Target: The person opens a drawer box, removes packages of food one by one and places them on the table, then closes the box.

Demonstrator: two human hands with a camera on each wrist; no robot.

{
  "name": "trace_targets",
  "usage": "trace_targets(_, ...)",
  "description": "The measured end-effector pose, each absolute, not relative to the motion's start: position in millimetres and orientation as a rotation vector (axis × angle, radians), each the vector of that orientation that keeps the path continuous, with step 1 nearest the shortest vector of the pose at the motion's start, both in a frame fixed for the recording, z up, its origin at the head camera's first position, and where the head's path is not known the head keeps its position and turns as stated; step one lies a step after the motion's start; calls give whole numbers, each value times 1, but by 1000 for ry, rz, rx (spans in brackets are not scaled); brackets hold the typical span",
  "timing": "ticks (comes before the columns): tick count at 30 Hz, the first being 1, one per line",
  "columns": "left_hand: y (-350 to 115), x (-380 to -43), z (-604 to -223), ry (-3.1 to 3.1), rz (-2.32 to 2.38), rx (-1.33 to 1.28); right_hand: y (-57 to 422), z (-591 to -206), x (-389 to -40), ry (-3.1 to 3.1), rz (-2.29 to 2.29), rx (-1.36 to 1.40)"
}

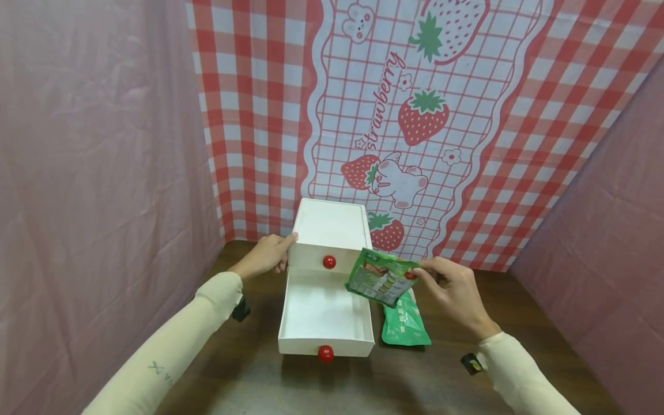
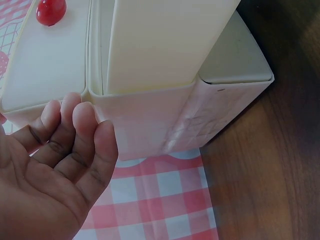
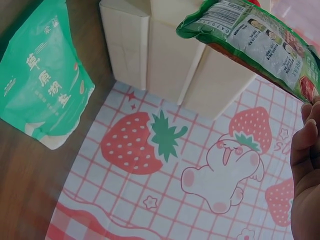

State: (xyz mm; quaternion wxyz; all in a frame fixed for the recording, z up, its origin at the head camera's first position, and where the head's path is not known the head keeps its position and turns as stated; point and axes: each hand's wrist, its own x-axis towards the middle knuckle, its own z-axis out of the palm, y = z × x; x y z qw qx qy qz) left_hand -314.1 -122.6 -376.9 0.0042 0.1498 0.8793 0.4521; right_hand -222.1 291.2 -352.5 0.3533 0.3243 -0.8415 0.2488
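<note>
A white drawer box point(image 1: 332, 222) with red knobs stands on the table. The drawer point(image 1: 327, 305) below its top one is pulled out, its inside bare. My left hand point(image 1: 267, 253) rests against the box's left side near the upper front corner; in the left wrist view its fingers point(image 2: 85, 120) are lightly bent, tips at the box's edge. Between thumb and fingers, my right hand point(image 1: 453, 288) pinches a green food packet point(image 1: 381, 276) by its right end. The packet tilts over the drawer's right edge, its printed back with a barcode showing in the right wrist view.
A teal-green pouch point(image 1: 404, 323) with white lettering lies on the brown table point(image 1: 233, 369), just right of the drawer. A red-and-white strawberry cloth point(image 1: 363, 115) hangs behind the box. Pink curtains point(image 1: 104, 173) stand at both sides.
</note>
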Motion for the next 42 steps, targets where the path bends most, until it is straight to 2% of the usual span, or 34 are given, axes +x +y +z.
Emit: trace_targets(42, -123, -315, -380, 2771, 1420, 498, 320, -361, -222, -2163, 608, 769)
